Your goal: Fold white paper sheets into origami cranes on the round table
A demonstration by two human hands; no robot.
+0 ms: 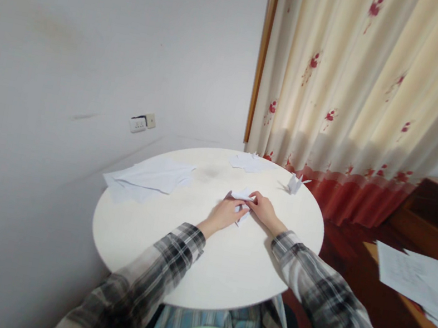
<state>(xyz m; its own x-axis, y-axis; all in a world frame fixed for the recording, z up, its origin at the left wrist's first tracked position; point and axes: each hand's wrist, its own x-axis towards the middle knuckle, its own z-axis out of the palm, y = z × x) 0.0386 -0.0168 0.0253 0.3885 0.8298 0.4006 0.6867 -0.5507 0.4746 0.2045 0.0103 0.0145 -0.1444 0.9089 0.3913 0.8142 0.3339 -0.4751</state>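
Note:
A small piece of folded white paper [242,195] is between my two hands, over the round white table [200,268]. My left hand [226,212] grips its left side, fingers curled round and thumb pressing from the near side. From the right, my right hand [263,207] pinches the paper's other edge. A corner of the sheet points down toward me below the fingers. Parts of the folds are hidden behind my fingers. Beyond my right hand stands a folded paper crane [295,184] with pointed ends.
Large white sheets [153,175] lie at the table's left. Smaller paper pieces [250,162] rest at the far edge. A wall with a socket [137,125] borders the left; a flowered curtain [341,95] hangs behind. More papers [419,278] lie on wooden furniture at right.

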